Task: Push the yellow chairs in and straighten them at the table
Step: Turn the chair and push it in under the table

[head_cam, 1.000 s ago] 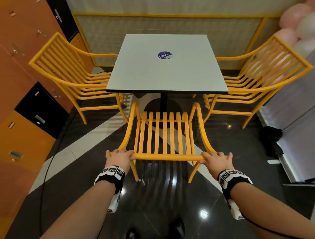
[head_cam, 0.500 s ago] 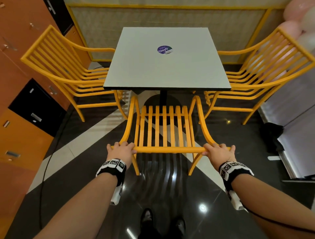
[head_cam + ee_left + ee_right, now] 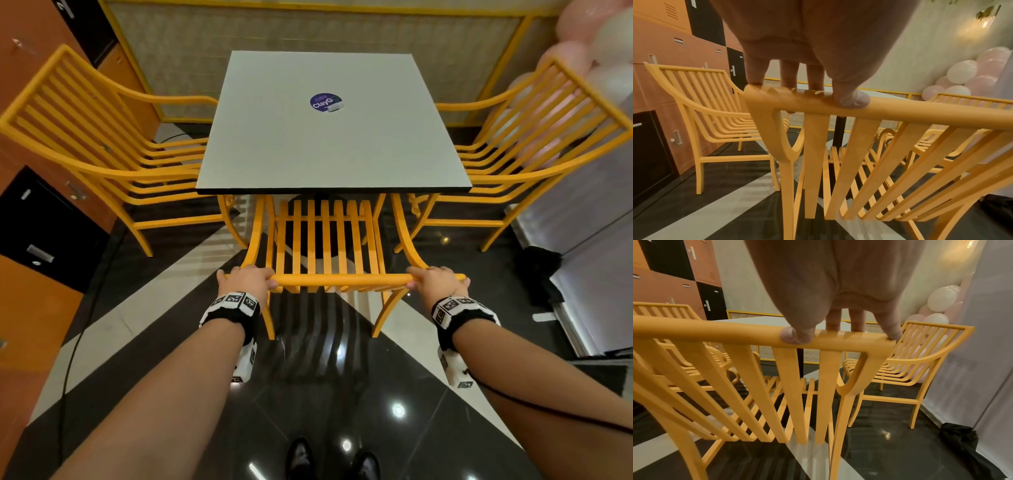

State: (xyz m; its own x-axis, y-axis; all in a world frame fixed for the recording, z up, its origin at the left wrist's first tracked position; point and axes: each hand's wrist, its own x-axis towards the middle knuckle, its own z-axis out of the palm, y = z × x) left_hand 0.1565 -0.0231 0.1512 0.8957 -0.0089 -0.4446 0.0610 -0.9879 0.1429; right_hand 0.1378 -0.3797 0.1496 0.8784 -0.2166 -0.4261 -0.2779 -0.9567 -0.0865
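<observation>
With the left hand (image 3: 247, 281) and right hand (image 3: 435, 283) each wrapped around the top rail of the near chair (image 3: 325, 240) at 6 o'clock of the table (image 3: 334, 150), push evenly, keeping the rail parallel to the table edge.

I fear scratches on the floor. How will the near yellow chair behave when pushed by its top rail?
The near yellow chair looks rigid and probably light, being slatted. On the glossy floor its legs should slide easily. Pushed high by left hand and right hand, it might tip forward.
</observation>
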